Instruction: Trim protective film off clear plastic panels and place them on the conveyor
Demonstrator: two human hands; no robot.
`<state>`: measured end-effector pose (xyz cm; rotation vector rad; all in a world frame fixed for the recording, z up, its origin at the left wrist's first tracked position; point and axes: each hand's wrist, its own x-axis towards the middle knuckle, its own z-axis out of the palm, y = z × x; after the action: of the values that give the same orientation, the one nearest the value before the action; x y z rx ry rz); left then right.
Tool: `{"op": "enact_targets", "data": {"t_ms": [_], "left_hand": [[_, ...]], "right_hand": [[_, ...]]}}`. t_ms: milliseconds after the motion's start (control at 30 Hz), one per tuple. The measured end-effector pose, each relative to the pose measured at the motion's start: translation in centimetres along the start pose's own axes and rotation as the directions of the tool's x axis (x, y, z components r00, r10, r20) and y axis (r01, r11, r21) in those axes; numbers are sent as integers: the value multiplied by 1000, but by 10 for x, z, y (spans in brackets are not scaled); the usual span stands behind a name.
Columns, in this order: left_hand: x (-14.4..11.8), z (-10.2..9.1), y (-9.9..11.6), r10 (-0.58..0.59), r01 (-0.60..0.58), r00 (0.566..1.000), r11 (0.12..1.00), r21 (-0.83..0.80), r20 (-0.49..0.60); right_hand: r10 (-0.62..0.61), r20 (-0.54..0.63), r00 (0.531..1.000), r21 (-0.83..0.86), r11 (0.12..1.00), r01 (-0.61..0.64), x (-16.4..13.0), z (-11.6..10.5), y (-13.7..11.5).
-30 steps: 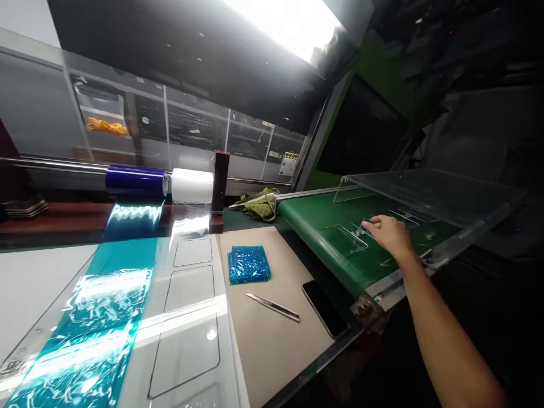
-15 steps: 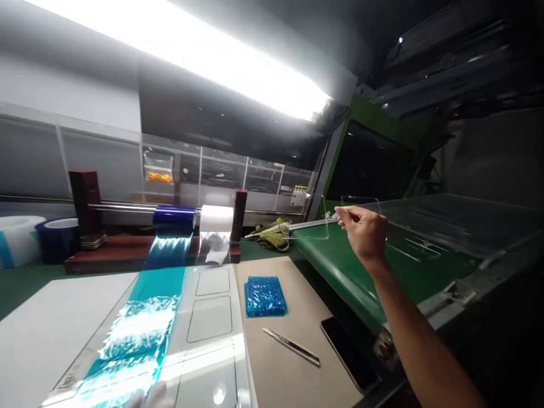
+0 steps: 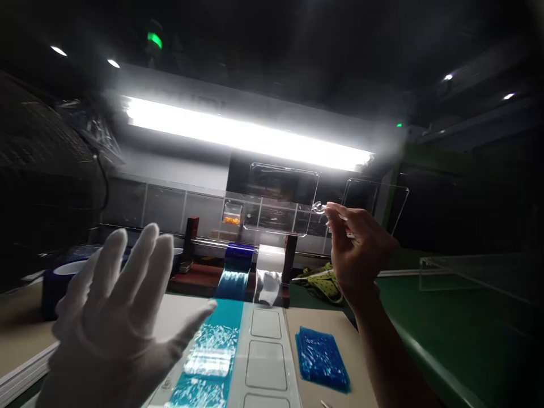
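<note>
My bare right hand pinches the small clear stem of a transparent plastic moulding between thumb and fingertips. Two thin, see-through rectangular panels spread from the stem, a left panel and a right one partly behind my hand. The moulding is held up in the air below the lamp. My left hand, in a white glove, is raised with fingers spread and nothing in it. Beneath it, a teal film strip lies over a white sheet with rounded rectangle outlines.
A stand carries a dark blue film roll and a white roll. A folded stack of blue film lies on brown board. Right of it runs a green conveyor belt; a spotted green cloth lies behind. A bright tube lamp hangs above.
My right hand has brought the moulding from over the green belt to in front of the lamp. My left hand has risen from the bottom edge into full view. The view has turned left and up.
</note>
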<state>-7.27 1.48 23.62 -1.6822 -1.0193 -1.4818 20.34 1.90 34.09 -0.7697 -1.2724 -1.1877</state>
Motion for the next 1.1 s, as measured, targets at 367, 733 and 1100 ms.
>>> {"op": "enact_targets", "data": {"t_ms": [367, 733, 1100], "left_hand": [[50, -14, -18, 11, -30, 998, 946, 323, 63], [62, 11, -11, 29, -55, 996, 948, 313, 89], [42, 39, -17, -145, 151, 989, 951, 271, -42]], "right_hand": [[-116, -12, 993, 223, 968, 116, 2, 17, -62], [-172, 33, 985, 399, 906, 145, -13, 37, -105], [-148, 55, 987, 464, 879, 106, -21, 44, -120]]}}
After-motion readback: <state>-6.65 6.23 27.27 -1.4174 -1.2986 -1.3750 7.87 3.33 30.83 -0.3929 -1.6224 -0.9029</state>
